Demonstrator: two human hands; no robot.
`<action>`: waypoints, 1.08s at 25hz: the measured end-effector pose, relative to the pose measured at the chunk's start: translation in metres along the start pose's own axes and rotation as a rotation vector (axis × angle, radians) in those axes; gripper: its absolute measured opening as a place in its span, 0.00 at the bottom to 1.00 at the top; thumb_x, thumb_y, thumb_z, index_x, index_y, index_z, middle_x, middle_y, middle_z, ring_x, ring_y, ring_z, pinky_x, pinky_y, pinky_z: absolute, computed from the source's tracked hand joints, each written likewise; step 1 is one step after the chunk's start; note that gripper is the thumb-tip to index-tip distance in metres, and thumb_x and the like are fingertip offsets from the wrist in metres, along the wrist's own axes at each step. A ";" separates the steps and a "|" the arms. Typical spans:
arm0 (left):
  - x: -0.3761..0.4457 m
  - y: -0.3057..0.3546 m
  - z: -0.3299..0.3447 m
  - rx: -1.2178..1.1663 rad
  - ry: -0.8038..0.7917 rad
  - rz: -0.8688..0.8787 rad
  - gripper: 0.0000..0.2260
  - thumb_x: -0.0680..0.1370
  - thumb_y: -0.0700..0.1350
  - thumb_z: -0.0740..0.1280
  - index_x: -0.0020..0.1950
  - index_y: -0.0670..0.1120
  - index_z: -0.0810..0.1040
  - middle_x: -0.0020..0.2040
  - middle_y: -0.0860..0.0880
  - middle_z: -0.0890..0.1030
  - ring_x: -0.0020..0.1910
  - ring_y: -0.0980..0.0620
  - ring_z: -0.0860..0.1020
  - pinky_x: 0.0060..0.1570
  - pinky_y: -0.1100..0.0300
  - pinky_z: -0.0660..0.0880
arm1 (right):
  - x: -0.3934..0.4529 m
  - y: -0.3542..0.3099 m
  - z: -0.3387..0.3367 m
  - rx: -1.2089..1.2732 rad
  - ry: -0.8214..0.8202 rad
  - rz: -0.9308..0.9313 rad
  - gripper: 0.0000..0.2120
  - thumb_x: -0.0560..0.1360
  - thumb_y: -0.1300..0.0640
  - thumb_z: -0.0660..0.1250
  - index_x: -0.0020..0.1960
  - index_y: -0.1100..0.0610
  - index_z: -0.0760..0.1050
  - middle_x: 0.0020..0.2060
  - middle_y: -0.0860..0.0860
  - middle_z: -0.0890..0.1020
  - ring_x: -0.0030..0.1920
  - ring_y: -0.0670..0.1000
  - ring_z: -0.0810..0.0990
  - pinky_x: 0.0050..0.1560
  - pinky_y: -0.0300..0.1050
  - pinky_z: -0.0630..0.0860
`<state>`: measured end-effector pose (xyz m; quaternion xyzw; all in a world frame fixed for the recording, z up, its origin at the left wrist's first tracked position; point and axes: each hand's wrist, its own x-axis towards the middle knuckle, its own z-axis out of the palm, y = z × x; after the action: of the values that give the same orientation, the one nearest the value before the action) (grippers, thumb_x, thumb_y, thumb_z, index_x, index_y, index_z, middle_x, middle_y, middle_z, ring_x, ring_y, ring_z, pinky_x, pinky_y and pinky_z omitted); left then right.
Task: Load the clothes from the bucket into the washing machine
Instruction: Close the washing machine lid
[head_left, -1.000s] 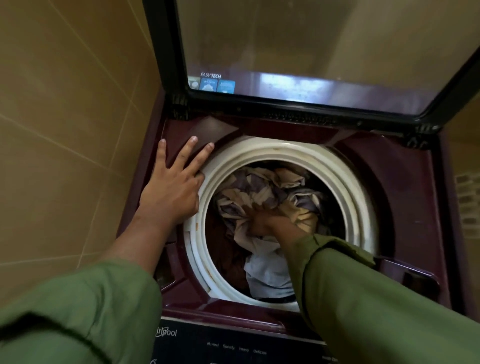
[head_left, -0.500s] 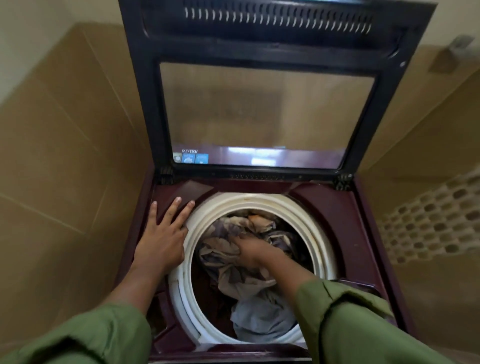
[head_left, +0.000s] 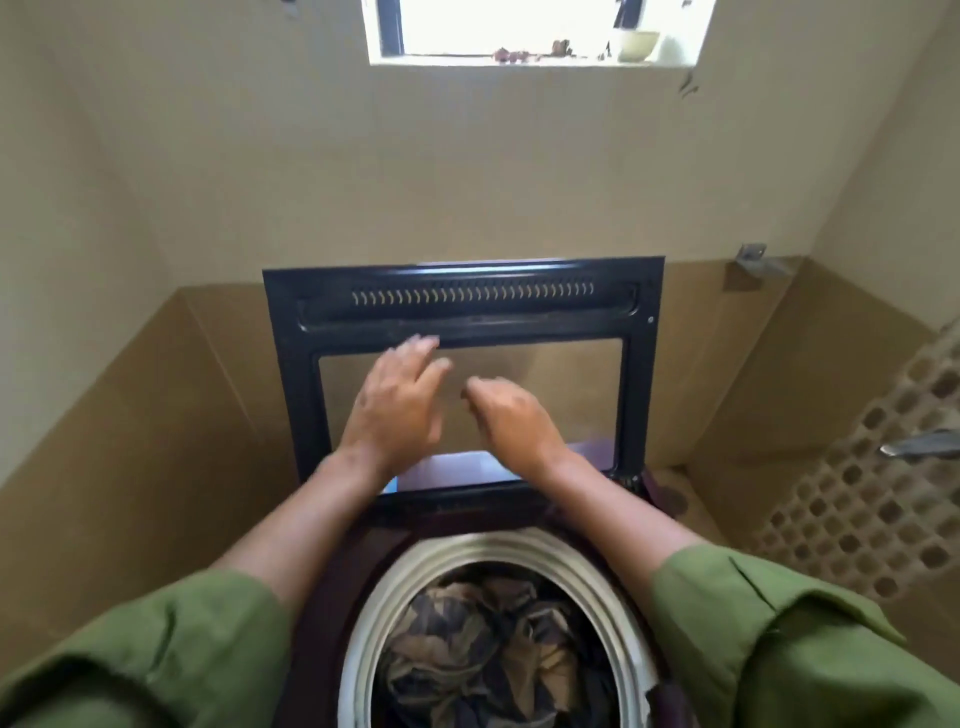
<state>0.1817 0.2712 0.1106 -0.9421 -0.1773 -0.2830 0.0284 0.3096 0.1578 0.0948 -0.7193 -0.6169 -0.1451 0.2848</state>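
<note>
Both arms wear loose olive-green sleeves (head_left: 769, 639) — pushed up, forearms bare — no rings visible

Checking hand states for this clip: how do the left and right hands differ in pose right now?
The left hand is spread with fingers extended toward the lid's upper frame; the right hand has fingers curled loosely inward. The left hand reaches higher up the raised lid, while the right hand sits lower, in front of its glass. Both are empty, raised above the drum of clothes, with green sleeves pushed back.
</note>
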 end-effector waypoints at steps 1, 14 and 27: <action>0.031 0.003 -0.014 0.005 0.075 0.030 0.22 0.68 0.40 0.63 0.62 0.42 0.76 0.69 0.39 0.73 0.70 0.38 0.70 0.70 0.41 0.66 | 0.019 0.004 -0.012 -0.029 0.166 -0.038 0.08 0.74 0.62 0.58 0.47 0.60 0.76 0.39 0.57 0.79 0.42 0.59 0.77 0.43 0.51 0.74; 0.110 0.025 -0.010 0.188 -0.233 -0.214 0.38 0.73 0.53 0.65 0.79 0.50 0.50 0.77 0.48 0.55 0.77 0.46 0.52 0.75 0.39 0.48 | 0.092 0.029 -0.056 -0.224 -0.234 0.463 0.29 0.82 0.45 0.51 0.79 0.53 0.47 0.79 0.51 0.50 0.78 0.53 0.42 0.75 0.57 0.37; 0.059 0.074 -0.056 0.220 -0.075 -0.248 0.30 0.74 0.52 0.66 0.74 0.50 0.61 0.72 0.47 0.64 0.71 0.44 0.63 0.68 0.40 0.57 | 0.030 -0.016 -0.091 -0.170 -0.138 0.419 0.31 0.81 0.47 0.55 0.79 0.52 0.46 0.79 0.51 0.49 0.78 0.53 0.41 0.76 0.57 0.38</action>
<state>0.2242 0.2122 0.1927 -0.9142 -0.3229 -0.2280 0.0898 0.3133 0.1298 0.1881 -0.8610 -0.4579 -0.0849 0.2044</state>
